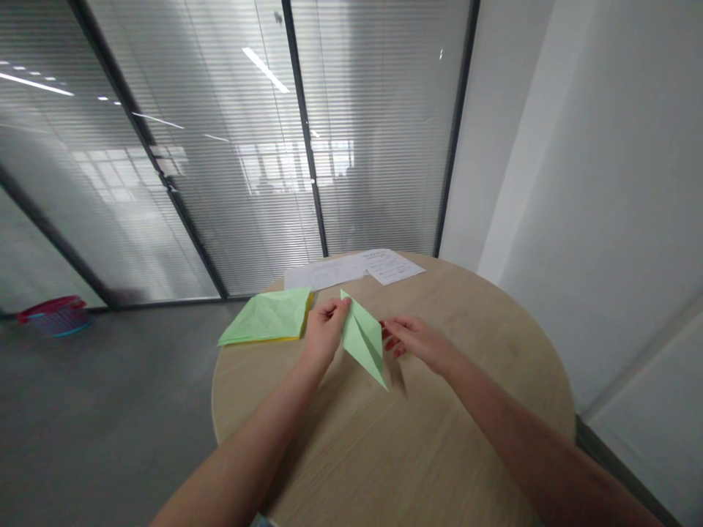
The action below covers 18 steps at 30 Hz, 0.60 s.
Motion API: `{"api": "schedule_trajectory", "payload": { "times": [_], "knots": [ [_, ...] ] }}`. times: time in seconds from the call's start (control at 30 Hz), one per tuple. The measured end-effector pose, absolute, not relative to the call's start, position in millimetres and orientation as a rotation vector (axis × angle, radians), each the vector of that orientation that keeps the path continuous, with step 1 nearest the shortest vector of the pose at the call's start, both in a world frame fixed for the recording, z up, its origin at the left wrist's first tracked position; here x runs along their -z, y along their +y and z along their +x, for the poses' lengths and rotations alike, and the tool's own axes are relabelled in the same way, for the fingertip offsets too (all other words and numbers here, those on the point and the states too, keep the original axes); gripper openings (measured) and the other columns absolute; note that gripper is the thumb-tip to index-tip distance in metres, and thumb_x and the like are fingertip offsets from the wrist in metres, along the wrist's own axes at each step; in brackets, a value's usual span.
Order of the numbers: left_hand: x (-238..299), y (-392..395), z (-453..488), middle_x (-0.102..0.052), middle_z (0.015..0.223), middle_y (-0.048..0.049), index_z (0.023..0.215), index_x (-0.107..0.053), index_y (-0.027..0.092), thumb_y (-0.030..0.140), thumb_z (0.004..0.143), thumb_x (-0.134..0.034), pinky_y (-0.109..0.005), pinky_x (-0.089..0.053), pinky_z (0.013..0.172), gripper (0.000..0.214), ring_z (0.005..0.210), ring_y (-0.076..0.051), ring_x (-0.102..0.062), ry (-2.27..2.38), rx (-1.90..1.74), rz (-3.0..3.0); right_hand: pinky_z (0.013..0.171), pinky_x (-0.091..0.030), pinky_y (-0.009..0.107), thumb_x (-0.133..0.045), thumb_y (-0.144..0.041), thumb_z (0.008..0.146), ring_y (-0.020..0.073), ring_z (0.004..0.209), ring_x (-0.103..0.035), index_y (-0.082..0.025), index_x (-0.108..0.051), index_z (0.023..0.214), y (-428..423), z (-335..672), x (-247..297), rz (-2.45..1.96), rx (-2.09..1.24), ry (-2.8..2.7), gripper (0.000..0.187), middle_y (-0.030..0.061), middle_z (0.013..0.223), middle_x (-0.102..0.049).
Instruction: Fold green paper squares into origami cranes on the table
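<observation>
A light green sheet of paper (362,335), folded into a pointed diamond-like shape with a crease down its middle, is held up above the round table. My left hand (325,328) pinches its upper left edge between thumb and fingers. At the right corner of the folded paper, my right hand (411,340) has its thumb and fingertips closed on the edge, the other fingers loosely curled. Just left of my left hand lies a stack of green paper (269,315), its top sheet creased, with yellow paper showing beneath.
White printed sheets (392,265) lie at the far edge of the round wooden table (439,454). Glass partitions with blinds (263,183) stand behind it, and a white wall (604,183) rises on the right. A red and blue basket (58,316) sits on the grey floor at left.
</observation>
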<state>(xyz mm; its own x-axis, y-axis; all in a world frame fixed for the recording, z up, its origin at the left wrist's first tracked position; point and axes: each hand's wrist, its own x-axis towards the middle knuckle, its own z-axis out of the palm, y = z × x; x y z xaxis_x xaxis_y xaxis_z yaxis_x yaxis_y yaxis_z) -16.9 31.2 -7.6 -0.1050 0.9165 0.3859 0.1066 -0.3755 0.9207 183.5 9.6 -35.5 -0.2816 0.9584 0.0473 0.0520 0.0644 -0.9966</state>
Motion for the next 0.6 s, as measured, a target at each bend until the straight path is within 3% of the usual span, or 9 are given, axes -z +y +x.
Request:
{"api": "schedule_trajectory", "payload": {
  "times": [0.23,0.37,0.47,0.6],
  "knots": [
    [15.7,27.0,-4.8,-0.053,0.058,0.0027,0.070,-0.067,0.016,0.053,0.075,-0.069,-0.022,-0.033,0.048,0.038,0.052,-0.011,-0.043,1.046,-1.312,1.595,0.045,-0.032,0.021,-0.070,-0.047,0.077,0.0094,0.049,-0.047,-0.017,-0.064,0.071,3.7,177.5,35.5,-1.061,-1.283,-1.558,0.032,-0.0017,0.058,-0.056],
    [14.6,26.6,-4.8,-0.062,0.067,-0.0010,0.084,-0.071,0.015,0.056,0.076,-0.068,-0.024,-0.045,0.055,0.042,0.059,-0.013,-0.054,0.961,-1.163,1.519,0.045,-0.035,0.023,-0.070,-0.050,0.076,0.0108,0.048,-0.047,-0.019,-0.061,0.071,9.4,180.4,36.6,-1.093,-1.209,-1.368,0.033,-0.0015,0.056,-0.055],
    [16.7,26.5,-5.4,-0.066,0.069,-0.0049,0.078,-0.071,0.012,0.055,0.074,-0.071,-0.028,-0.050,0.058,0.043,0.061,-0.015,-0.059,0.967,-0.975,1.498,0.048,-0.039,0.025,-0.070,-0.052,0.077,0.0123,0.050,-0.051,-0.020,-0.060,0.072,13.0,182.5,37.5,-1.058,-1.196,-1.293,0.034,-0.0008,0.059,-0.057],
    [21.1,27.4,-5.3,-0.063,0.061,-0.0033,0.071,-0.069,0.011,0.053,0.072,-0.073,-0.027,-0.048,0.054,0.042,0.054,-0.014,-0.056,1.016,-0.919,1.510,0.047,-0.037,0.024,-0.070,-0.052,0.077,0.0122,0.053,-0.050,-0.019,-0.064,0.076,14.6,183.5,38.6,-1.045,-1.205,-1.334,0.034,0.0002,0.064,-0.059]
  ]
}}
